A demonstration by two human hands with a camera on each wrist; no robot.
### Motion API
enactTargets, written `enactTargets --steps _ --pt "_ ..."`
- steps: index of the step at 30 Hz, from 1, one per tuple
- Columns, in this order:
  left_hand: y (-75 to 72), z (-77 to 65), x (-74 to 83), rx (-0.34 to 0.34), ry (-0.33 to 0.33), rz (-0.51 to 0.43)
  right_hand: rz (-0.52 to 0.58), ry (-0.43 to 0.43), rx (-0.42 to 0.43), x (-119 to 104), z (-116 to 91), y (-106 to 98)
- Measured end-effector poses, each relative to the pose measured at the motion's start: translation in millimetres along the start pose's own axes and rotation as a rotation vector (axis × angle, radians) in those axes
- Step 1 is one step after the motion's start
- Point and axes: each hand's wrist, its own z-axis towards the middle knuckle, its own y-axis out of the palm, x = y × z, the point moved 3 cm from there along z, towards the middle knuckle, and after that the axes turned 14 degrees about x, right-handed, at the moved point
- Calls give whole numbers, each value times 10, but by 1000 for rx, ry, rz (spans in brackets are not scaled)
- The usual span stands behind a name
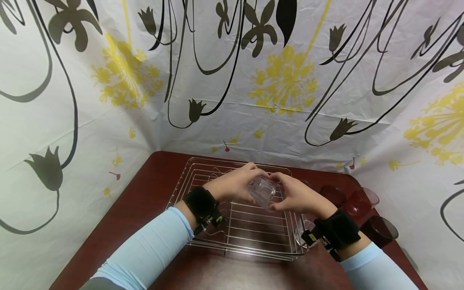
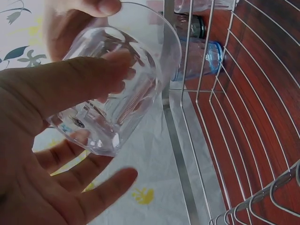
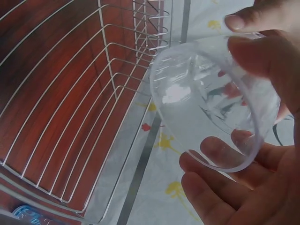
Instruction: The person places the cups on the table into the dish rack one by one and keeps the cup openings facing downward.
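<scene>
A clear plastic cup (image 1: 262, 191) is held tilted above the wire dish rack (image 1: 293, 257). My left hand (image 1: 235, 183) grips it from the left. In the left wrist view the thumb lies across the cup (image 2: 136, 93), and the other fingers are on its far side, partly hidden. From the right, my right hand (image 1: 295, 193) holds the same cup. The right wrist view shows that thumb near the rim of the cup (image 3: 178, 93) and curled fingers along the opposite side. Both hands are close together over the rack.
On the table (image 1: 123, 229), right of the rack, stand a translucent red cup (image 1: 360, 203), a dark cup (image 1: 378, 231) and another dark red cup (image 1: 332, 196). A blue-rimmed cup (image 2: 199, 56) appears beyond the rack wires. Patterned curtain (image 1: 224, 84) surrounds the table's back and sides.
</scene>
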Motion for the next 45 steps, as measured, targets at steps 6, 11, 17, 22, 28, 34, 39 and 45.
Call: enactTargets --steps 6,11,17,22,28,34,39,45 --pt "30 -41 43 -1 30 20 8 4 -20 7 -13 88" --pt "46 -1 102 2 72 82 -13 6 -4 41 -12 93" --pt "61 50 133 -5 105 144 -21 1 -5 44 -16 88" --pt "59 53 122 -7 103 154 -7 -24 -10 17 1 135" --pt "78 77 130 -6 103 142 -31 -50 33 23 15 149" --pt "92 92 123 -8 83 153 -35 -16 22 50 18 188" --pt "121 105 98 -20 71 179 -49 -8 5 79 3 236" --pt "127 106 33 -29 4 189 -100 15 33 121 -4 230"
